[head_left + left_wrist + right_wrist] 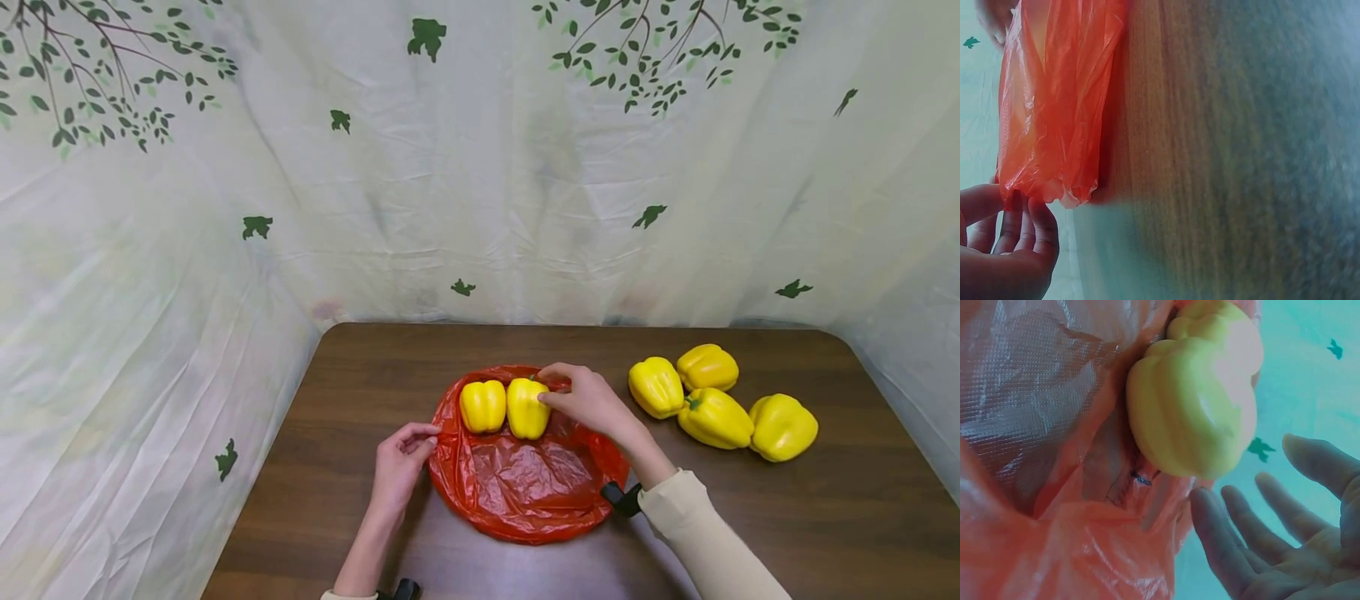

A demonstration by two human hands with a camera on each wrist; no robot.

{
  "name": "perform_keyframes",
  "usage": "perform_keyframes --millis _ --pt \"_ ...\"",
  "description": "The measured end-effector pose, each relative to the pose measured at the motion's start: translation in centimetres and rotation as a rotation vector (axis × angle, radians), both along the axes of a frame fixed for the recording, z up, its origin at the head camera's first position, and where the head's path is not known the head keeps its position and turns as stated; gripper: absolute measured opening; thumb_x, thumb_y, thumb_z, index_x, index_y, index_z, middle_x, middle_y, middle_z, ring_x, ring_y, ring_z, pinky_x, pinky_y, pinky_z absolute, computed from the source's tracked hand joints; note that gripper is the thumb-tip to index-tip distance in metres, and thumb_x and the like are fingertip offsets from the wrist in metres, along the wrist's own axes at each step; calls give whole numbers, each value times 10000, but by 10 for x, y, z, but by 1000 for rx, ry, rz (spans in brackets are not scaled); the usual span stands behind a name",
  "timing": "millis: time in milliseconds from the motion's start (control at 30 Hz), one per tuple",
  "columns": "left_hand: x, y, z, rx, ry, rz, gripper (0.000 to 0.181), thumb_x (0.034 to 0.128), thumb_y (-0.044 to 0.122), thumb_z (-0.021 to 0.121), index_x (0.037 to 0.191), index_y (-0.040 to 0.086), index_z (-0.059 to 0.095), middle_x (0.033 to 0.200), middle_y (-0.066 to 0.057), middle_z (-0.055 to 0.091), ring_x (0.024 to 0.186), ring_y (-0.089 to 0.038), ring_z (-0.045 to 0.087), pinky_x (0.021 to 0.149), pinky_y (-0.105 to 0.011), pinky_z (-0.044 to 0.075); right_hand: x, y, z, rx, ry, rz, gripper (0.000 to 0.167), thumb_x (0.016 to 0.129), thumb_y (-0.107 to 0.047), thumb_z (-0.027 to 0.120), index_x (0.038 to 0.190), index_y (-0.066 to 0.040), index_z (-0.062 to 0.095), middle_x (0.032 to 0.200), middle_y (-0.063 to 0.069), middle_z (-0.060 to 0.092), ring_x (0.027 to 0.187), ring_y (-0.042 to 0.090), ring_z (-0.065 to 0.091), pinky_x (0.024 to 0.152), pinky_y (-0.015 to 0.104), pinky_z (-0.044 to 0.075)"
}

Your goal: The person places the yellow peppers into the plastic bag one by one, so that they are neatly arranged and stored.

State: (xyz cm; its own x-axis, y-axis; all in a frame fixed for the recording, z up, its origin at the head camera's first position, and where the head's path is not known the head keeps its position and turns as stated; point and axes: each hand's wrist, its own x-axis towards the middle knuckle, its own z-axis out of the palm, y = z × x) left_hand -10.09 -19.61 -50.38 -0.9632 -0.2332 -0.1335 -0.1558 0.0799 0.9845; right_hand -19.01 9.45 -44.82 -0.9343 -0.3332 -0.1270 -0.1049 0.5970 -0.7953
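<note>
Red plastic bag (525,500) in front of you, its mouth spread wide and its edge bunched into a rough ring on the tabletop (367,371). Inside it, toward the far edge, you have a yellow bell pepper (482,407) and, just beside it on the right, a second yellow bell pepper (527,415) with a green stem. Your left grip (399,467) pinches the bag's left edge between thumb and fingers. Your right grip (588,402) is released at the second pepper's right side; your right wrist view shows its fingers spread, not wrapped around that pepper. To your right, well apart from the left grip, four more yellow bell peppers (716,419) lie clustered on the tabletop. Your right forearm wears a cream sleeve (712,533). Behind the tabletop hangs a pale cloth (487,200) with green leaf shapes (427,37) and printed branches (667,42).
</note>
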Motion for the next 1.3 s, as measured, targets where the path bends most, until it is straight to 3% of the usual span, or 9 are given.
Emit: perform_keyframes --millis 333,500,700,967,1100,1233,1300 --pt "-1 0 -2 9 19 -1 142 903 -61 620 1012 -34 708 990 -171 666 762 -175 617 631 -234 522 28 21 2 -86 30 4 383 905 -190 721 1274 -148 628 1100 102 659 916 251 617 716 345 559" --pt "-1 1 -4 11 27 1 151 894 -78 618 1001 -29 714 973 -166 673 776 -181 632 654 -243 535 42 36 1 -106 18 12 429 897 -216 730 1305 -177 603 1204 118 630 990 272 620 746 361 568" --pt "0 -1 -4 14 28 11 156 899 -73 621 1016 -29 714 978 -168 675 784 -185 635 659 -243 535 57 53 -1 -132 3 -57 463 880 -273 751 1311 -191 603 1295 127 595 985 285 655 725 367 579" --pt "2 -2 -2 14 7 11 156 913 -49 625 1044 -28 708 1008 -169 670 803 -190 635 672 -244 537 80 74 -11 -222 181 -120 368 907 -241 723 1261 -180 643 1253 9 633 1077 309 615 886 508 515" --pt "2 -2 -3 10 8 8 158 916 -42 625 1052 -28 705 1023 -166 672 819 -188 642 683 -246 540 91 84 -16 -234 194 -162 383 909 -242 721 1276 -172 636 1254 5 631 1087 302 615 887 520 511" --pt "2 -2 -4 3 21 14 151 906 -52 627 1028 -29 711 997 -170 677 794 -179 636 657 -239 527 99 98 -19 -210 221 -198 387 914 -244 715 1286 -180 628 1255 10 634 1113 270 604 884 459 526" --pt "1 -2 -6 3 29 17 148 898 -61 628 1016 -33 714 982 -173 680 783 -175 632 643 -237 518 101 105 -21 -181 263 -222 374 914 -222 715 1279 -200 632 1238 -37 639 1087 218 615 872 371 535"
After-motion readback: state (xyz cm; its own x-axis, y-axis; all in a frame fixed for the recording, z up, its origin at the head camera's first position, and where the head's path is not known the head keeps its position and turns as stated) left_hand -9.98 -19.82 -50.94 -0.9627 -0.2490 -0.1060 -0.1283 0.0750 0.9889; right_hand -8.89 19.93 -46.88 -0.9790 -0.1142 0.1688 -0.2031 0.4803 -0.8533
